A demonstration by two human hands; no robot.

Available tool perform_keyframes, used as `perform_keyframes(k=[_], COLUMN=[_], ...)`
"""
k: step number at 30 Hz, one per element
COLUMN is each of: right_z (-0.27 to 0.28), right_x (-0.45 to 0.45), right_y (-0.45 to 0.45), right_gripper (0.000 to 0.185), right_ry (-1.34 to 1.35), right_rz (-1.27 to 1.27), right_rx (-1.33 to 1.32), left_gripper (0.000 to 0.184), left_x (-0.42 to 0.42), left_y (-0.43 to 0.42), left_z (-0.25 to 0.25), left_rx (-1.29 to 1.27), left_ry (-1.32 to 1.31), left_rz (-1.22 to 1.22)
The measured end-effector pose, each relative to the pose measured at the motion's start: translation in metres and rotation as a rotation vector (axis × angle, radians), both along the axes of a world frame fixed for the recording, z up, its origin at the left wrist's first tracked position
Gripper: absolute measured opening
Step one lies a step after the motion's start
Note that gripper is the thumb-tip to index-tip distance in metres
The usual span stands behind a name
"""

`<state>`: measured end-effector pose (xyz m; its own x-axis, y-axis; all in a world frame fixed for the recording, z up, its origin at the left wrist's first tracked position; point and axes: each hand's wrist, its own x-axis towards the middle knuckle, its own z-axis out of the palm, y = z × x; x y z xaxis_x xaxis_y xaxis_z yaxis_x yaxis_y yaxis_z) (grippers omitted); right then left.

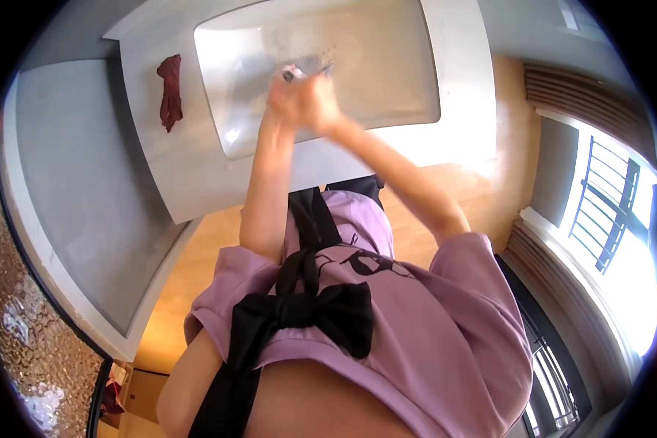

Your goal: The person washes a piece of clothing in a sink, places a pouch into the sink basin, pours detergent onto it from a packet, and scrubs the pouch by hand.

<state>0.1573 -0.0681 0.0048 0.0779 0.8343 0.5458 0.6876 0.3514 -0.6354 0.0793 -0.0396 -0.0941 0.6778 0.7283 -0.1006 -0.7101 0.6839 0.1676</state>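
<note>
My left hand (282, 100) and my right hand (316, 102) are pressed together over the white sink (387, 95), blurred by motion. Both are closed, fingers curled in. A small pale and dark bit (292, 73) shows at the far side of my left hand, and something grey sticks out past my right hand. What the hands hold is too blurred to name. Greyish specks or suds lie in the basin just beyond them.
A twisted dark red cloth (170, 93) lies on the white countertop (463, 95), left of the sink. A grey panel (87, 182) stands at the left, with textured glass (29, 314) below it. To the right is a window (606, 197) with bars.
</note>
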Motion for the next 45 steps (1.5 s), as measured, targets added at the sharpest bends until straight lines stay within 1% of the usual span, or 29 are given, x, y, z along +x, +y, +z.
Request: perform_keyframes(k=[2,4,5,6,8,9,10,12,14,16,18,20,22,24,25,26,28,29,30,32,34,36,37,38,40,41,42,43,45], right_z=[-0.001,-0.003,-0.004,-0.002,-0.003,-0.005,-0.003,0.016,-0.002,0.004,0.007,0.008,0.004,-0.011,-0.011,-0.013,-0.013,-0.007,0.005,0.023,0.025,0.026,0.031,0.035,0.037,0.031,0.031,0.032,0.038], right_x=[0.006,0.014,0.022,0.03,0.021,0.01,0.001,0.007,0.028,0.043,0.033,0.018,0.036,0.066,0.077,0.083,0.092,0.103,0.106,0.106,0.108,0.105,0.096,0.097,0.096,0.099,0.1,0.103,0.111], right_y=[0.012,0.018,0.034,0.042,0.03,0.016,0.003,0.002,0.029,0.037,0.015,0.0,0.019,0.051,0.055,0.053,0.042,0.032,0.026,0.011,0.005,0.004,0.003,0.005,0.007,0.007,0.011,0.01,0.011], right_gripper=[0.036,0.036,0.036,0.036,0.036,0.035,0.034,0.032,0.031,0.031,0.031,0.032,0.033,0.04,0.04,0.041,0.052,0.057,0.057,0.053,0.051,0.046,0.035,0.035,0.029,0.029,0.032,0.034,0.039], right_ry=[-0.069,-0.197,-0.044,0.076,0.16,0.055,-0.055,0.048,-0.049,0.011,0.011,0.044,-0.136,-0.099,-0.059,-0.009,0.665,0.963,0.954,1.553,1.463,0.67,0.579,0.578,0.451,0.444,0.433,0.557,0.683], right_rz=[-0.039,-0.115,-0.265,-0.328,-0.193,-0.096,0.003,0.084,-0.248,-0.301,-0.008,0.091,-0.172,-0.402,-0.375,-0.347,-0.045,0.12,0.121,0.331,0.44,0.396,0.307,0.304,0.206,0.227,0.222,0.219,0.129], right_rx=[-0.113,-0.378,-0.451,-0.455,-0.466,-0.288,-0.098,-0.194,-0.445,-0.464,-0.234,-0.032,-0.351,-0.503,-0.539,-0.588,-0.704,-0.76,-0.754,-0.905,-0.929,-0.984,-0.924,-0.927,-1.054,-0.932,-0.964,-0.921,-0.886], left_gripper=[0.024,0.027,0.03,0.031,0.03,0.029,0.027,0.025,0.026,0.03,0.033,0.036,0.033,0.024,0.022,0.02,0.018,0.019,0.02,0.025,0.027,0.029,0.029,0.028,0.022,0.022,0.025,0.03,0.029], left_x=[-0.002,0.007,0.022,0.025,0.013,0.008,0.008,0.009,0.025,0.028,0.014,0.019,0.027,0.032,0.041,0.043,0.025,0.019,0.012,0.003,0.004,0.007,0.01,0.014,0.022,0.021,0.021,0.02,0.011], left_y=[0.02,-0.008,-0.009,-0.004,-0.011,-0.021,-0.014,0.001,-0.013,-0.011,-0.02,-0.019,-0.016,-0.003,-0.002,-0.005,0.0,0.01,0.017,0.023,0.022,0.021,0.02,0.019,0.015,0.014,0.014,0.011,0.013], left_z=[-0.001,0.086,0.107,0.102,0.095,0.057,0.049,0.034,0.102,0.091,0.086,0.065,0.089,0.075,0.095,0.117,0.115,0.114,0.107,0.122,0.126,0.125,0.121,0.117,0.105,0.099,0.101,0.108,0.102], left_rx=[0.069,-0.275,-0.267,-0.198,-0.199,0.073,0.065,-0.011,-0.201,-0.124,-0.203,-0.181,-0.177,-0.047,-0.115,-0.193,-0.14,-0.063,0.024,0.366,0.495,0.633,0.874,1.115,0.965,0.877,0.79,0.667,0.736], left_ry=[-0.387,0.491,0.593,0.655,0.598,0.558,0.239,-0.335,0.6,0.58,0.472,0.427,0.563,0.641,0.705,0.778,0.69,0.587,0.62,0.886,0.999,1.107,1.154,1.188,1.154,1.189,1.223,1.071,1.161], left_rz=[-0.279,-0.009,0.1,0.029,0.041,0.169,0.102,-0.168,-0.003,-0.002,0.02,0.172,-0.001,-0.232,-0.161,-0.094,-0.071,-0.063,-0.063,-0.082,-0.042,-0.01,0.071,0.156,0.175,0.154,0.135,0.047,-0.218])
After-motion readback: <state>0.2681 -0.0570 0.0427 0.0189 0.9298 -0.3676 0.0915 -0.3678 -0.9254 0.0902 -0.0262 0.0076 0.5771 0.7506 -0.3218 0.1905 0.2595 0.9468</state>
